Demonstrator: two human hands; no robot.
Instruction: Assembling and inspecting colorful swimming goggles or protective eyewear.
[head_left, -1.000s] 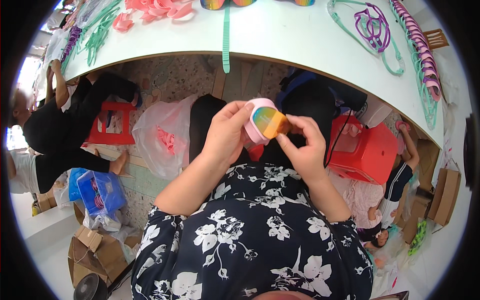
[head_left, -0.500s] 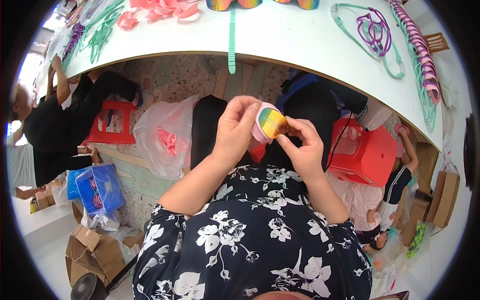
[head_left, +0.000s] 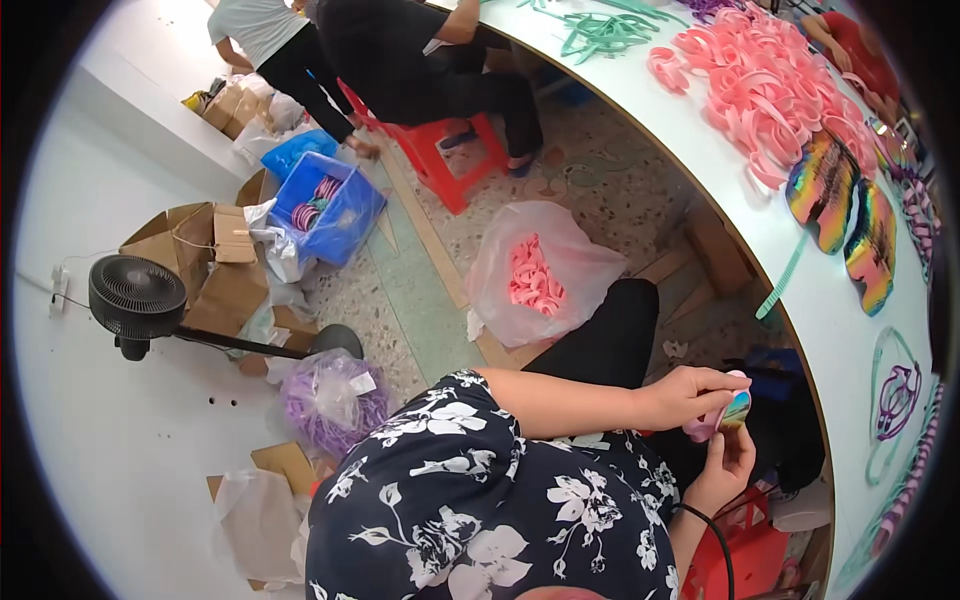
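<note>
My left hand [head_left: 682, 398] and my right hand [head_left: 722, 470] are both closed on a pair of pink goggles [head_left: 737, 409] with a rainbow mirrored lens. The goggles are over my lap, close to the table's edge. My left fingers grip the pink frame from above and the left side, and my right thumb and fingers pinch it from below. Part of the frame is hidden behind my fingers. Across the table edge lies a green ribbed strap [head_left: 783, 277], beside two mirrored rainbow lens pieces [head_left: 872, 246].
On the white table [head_left: 690, 140] are a heap of pink straps [head_left: 770, 85], green straps [head_left: 610, 30] and purple goggle parts [head_left: 899, 388]. On the floor stand a plastic bag of pink pieces [head_left: 537, 275], a blue crate [head_left: 350, 215] and a fan [head_left: 137, 297]. A person sits on a red stool [head_left: 455, 170].
The view has swung left, bringing the fan, crate and bags further into sight. Both hands still hold the goggles, which are now turned so that less of the lens shows.
</note>
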